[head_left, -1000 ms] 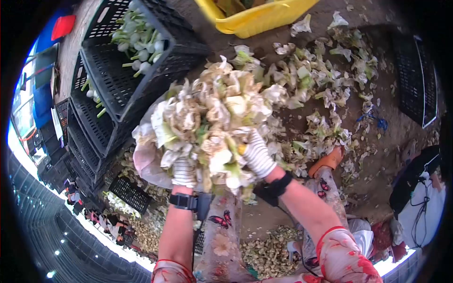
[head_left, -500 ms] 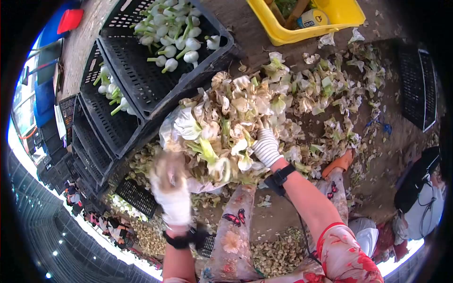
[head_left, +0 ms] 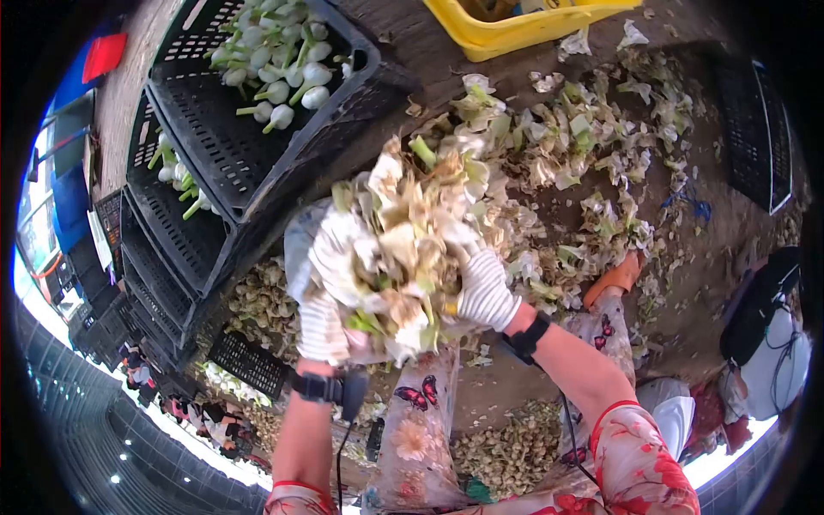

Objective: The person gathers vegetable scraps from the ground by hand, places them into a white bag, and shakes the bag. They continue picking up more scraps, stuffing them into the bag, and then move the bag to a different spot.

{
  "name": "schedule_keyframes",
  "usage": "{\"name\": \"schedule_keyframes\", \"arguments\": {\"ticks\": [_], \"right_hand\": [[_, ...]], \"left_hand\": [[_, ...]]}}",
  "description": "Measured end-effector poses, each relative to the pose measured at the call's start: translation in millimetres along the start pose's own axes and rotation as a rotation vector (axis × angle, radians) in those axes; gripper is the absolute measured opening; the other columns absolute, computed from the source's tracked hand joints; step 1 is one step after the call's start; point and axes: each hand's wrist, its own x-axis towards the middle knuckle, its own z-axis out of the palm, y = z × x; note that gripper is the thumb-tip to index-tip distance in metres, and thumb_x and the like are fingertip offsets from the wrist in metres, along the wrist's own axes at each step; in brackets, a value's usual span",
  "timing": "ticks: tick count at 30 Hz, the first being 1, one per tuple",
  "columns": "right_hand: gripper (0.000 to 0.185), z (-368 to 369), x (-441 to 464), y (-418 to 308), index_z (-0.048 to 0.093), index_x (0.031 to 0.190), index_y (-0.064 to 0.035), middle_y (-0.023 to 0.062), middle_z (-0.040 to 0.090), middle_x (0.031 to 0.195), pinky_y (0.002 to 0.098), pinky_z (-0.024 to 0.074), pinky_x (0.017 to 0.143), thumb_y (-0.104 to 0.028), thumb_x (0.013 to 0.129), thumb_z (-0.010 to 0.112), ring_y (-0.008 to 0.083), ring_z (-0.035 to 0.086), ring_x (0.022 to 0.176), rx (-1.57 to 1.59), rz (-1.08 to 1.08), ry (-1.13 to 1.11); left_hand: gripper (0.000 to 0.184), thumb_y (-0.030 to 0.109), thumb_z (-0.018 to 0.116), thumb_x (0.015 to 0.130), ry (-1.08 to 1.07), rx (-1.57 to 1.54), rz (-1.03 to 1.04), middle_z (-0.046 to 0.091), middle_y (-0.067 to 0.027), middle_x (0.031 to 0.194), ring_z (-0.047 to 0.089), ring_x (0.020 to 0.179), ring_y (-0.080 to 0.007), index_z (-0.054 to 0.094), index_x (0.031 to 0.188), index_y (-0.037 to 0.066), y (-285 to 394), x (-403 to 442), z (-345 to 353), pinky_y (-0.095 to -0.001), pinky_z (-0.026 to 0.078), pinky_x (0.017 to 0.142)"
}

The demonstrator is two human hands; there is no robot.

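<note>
A big clump of dry garlic husks [head_left: 403,249], with some green stem bits in it, sits between my two hands above my lap. My left hand [head_left: 324,329], in a white striped glove, grips the clump from its left side; a pale sheet or bag [head_left: 300,249] shows next to it. From the right, my right hand [head_left: 487,290], gloved the same way, presses into the husks. Its fingertips are partly covered by them. Trimmed white garlic bulbs [head_left: 275,90] with short green stems lie in the black crate [head_left: 249,184] at upper left.
More black crates [head_left: 163,249] line the left side. A yellow bin [head_left: 515,34] stands at the top. Loose husks [head_left: 566,154] cover the ground to the right, near an orange shoe [head_left: 614,279]. Garlic heaps [head_left: 506,451] lie below, and another black crate [head_left: 755,137] stands far right.
My left hand has come from the near left, where it was blurred, onto the clump's left side. The husks are now gathered and raised between both hands. The view has shifted slightly.
</note>
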Motion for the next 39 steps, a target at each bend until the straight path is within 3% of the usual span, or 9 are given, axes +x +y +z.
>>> {"name": "schedule_keyframes", "arguments": {"ticks": [5,10,18,29,31,33,35,38,39], "right_hand": [[0.064,-39.9,-71.6,9.2,0.048,0.112,-0.0045,0.0174,0.054,0.099,0.0435,0.0368,0.089,-0.025,0.056,0.07,0.0344,0.049,0.098,0.063,-0.006,0.151],[0.058,-108.3,-141.9,23.9,0.053,0.105,-0.0056,0.0128,0.058,0.097,0.035,0.0427,0.081,-0.031,0.058,0.075,0.0284,0.055,0.089,0.701,0.275,0.183],[0.056,-231.0,-207.6,5.3,0.054,0.104,-0.0198,0.0153,0.05,0.106,0.0593,0.026,0.089,-0.041,0.054,0.068,0.0395,0.034,0.115,-0.346,0.007,0.035],[0.059,-99.6,-80.5,-18.4,0.051,0.113,-0.018,0.0083,0.046,0.115,0.051,0.0316,0.086,-0.034,0.059,0.069,0.0266,0.038,0.112,-0.68,-0.18,-0.553],[0.047,-71.9,-46.2,-26.8,0.055,0.105,-0.0069,0.0075,0.051,0.111,0.04,0.0356,0.087,-0.031,0.066,0.067,0.0241,0.04,0.11,-0.572,-0.035,-0.779],[0.04,8.8,-44.3,37.2,0.051,0.112,-0.0051,0.0083,0.048,0.119,0.0316,0.0329,0.093,-0.026,0.077,0.052,0.0202,0.042,0.111,0.221,0.162,-0.417],[0.04,27.8,-16.1,39.6,0.047,0.117,-0.0073,0.0085,0.044,0.125,0.0339,0.0291,0.096,-0.027,0.083,0.042,0.0219,0.041,0.113,-0.252,-0.213,-0.583],[0.043,-25.4,8.6,-50.2,0.048,0.114,-0.0111,0.0118,0.045,0.122,0.0424,0.0259,0.096,-0.034,0.077,0.046,0.0276,0.038,0.115,-0.559,0.081,-0.877],[0.039,-38.7,-10.9,-73.4,0.05,0.108,-0.007,0.013,0.048,0.115,0.0467,0.0258,0.095,-0.03,0.077,0.046,0.0283,0.04,0.112,-0.552,-0.012,-0.557]], "left_hand": [[0.039,0.027,0.055,0.082,-0.071,-0.138,-0.21,0.059,-0.0063,0.097,0.06,0.08,-0.016,0.049,0.11,0.001,-27.2,-67.0,57.0,-0.0259,0.051,0.066],[0.043,0.026,0.069,0.072,-0.184,-0.257,-0.307,0.061,-0.0076,0.093,0.06,0.079,-0.0169,0.055,0.101,-0.002,-51.1,-126.7,133.6,-0.0275,0.05,0.067],[0.038,0.029,0.046,0.088,-0.414,0.163,-0.029,0.052,-0.0121,0.108,0.054,0.093,-0.0215,0.044,0.115,0.002,-66.0,-151.3,176.4,-0.0321,0.049,0.073],[0.026,0.018,0.05,0.084,-0.014,0.378,0.291,0.059,-0.0076,0.092,0.054,0.082,-0.0132,0.057,0.1,-0.001,-72.6,-75.2,85.4,-0.026,0.045,0.071],[0.024,0.012,0.053,0.082,-0.127,0.457,0.317,0.059,-0.0062,0.085,0.055,0.076,-0.0133,0.055,0.101,-0.003,-64.9,-82.3,69.5,-0.0244,0.045,0.067],[0.017,0.008,0.053,0.081,-0.131,0.543,0.47,0.06,-0.0068,0.08,0.056,0.07,-0.013,0.056,0.093,-0.004,-58.9,-97.2,82.4,-0.0247,0.045,0.06],[0.017,0.011,0.054,0.082,0.004,0.613,0.381,0.059,-0.0071,0.082,0.054,0.072,-0.0137,0.056,0.091,-0.003,-64.0,-75.0,51.9,-0.0258,0.045,0.064],[0.032,0.031,0.056,0.083,0.043,0.159,0.217,0.057,-0.0035,0.087,0.051,0.078,-0.0123,0.055,0.097,0.002,-50.5,-46.5,34.9,-0.0245,0.042,0.073],[0.034,0.031,0.055,0.084,0.032,0.172,0.141,0.056,-0.004,0.089,0.051,0.078,-0.0117,0.054,0.101,0.002,-39.4,-45.1,39.4,-0.0243,0.042,0.073]]}}
